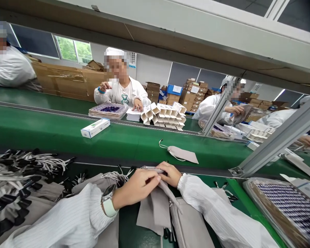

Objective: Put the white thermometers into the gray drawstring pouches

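My left hand (138, 186), with a watch on its wrist, is closed in a pinch on a grey cloth drawstring pouch (156, 210). Opposite it, my right hand (172, 175) grips the pouch's upper edge with bent fingers, close to the left fingertips. Grey cloth hangs below both hands, and the fingers hide part of its top. Beneath my right forearm lies a stack of grey pouches (189, 220). More pouches with white cords and black cord ends (20, 186) are heaped to the left of my left arm.
A green conveyor belt (134, 144) runs across ahead, carrying a white box (95, 128) and a single pouch (183, 154). Co-workers sit beyond it, near open white cartons (165, 113). A metal post (274, 137) and a bagged tray of striped items (286, 206) stand right. A shelf (170, 41) hangs overhead.
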### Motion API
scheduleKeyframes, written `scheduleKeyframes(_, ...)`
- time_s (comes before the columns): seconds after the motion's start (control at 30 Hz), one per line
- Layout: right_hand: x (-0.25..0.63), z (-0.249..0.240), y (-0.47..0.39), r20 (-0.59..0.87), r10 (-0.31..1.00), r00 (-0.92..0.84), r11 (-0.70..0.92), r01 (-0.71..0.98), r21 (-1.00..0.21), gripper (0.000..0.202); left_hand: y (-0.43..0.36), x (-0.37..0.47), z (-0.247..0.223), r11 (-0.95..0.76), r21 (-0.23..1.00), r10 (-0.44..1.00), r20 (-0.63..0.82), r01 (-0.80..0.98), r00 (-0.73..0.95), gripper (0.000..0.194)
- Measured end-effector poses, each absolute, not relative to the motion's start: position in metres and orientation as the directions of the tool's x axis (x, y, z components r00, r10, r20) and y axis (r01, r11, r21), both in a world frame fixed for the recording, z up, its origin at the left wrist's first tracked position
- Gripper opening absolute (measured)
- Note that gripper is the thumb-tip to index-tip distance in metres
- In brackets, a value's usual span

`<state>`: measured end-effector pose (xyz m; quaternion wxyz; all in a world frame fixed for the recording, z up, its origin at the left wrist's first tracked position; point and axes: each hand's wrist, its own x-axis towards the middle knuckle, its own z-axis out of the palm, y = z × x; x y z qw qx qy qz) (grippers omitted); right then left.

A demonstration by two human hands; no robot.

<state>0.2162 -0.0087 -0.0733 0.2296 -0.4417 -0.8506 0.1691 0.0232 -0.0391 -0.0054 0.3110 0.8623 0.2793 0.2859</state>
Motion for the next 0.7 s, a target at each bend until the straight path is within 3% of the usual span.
scheduleKeyframes(0.13,0.215,-0.075,-0.011,0.245,0.831,-0.499,0.550,0.679,-0.486,0.031,-0.034,0.018,-0.006,-0.555,0.753,0.769,0.302,0.354,0.564,0.035)
scheduleKeyframes(0.23,0.216,-0.075,-0.011,0.262,0.859,-0.441,0.512,0.720,-0.468,0.040,-0.035,0.020,-0.017,-0.725,0.593,0.606,0.307,0.351,0.734,0.024)
scheduleKeyframes(0.33,0.220,-0.067,-0.010,0.245,0.889,-0.386,0.457,0.783,-0.422,0.044,-0.033,0.019,-0.036,-0.840,0.447,0.407,0.145,0.307,0.902,0.038)
scheduleKeyframes(0.5,0.218,-0.018,-0.029,0.381,0.877,-0.292,0.410,0.869,-0.278,0.040,-0.021,0.012,-0.050,-0.790,0.454,0.384,-0.155,0.411,0.910,0.059)
scheduleKeyframes(0.6,0.196,0.004,-0.068,0.443,0.823,-0.355,0.489,0.839,-0.237,0.037,-0.018,0.008,-0.046,-0.776,0.475,0.367,-0.195,0.415,0.910,0.071)
scheduleKeyframes(0.7,0.174,-0.009,-0.118,0.432,0.700,-0.569,0.651,0.757,-0.056,0.034,-0.019,0.006,-0.045,-0.775,0.486,0.383,-0.149,0.405,0.912,0.075)
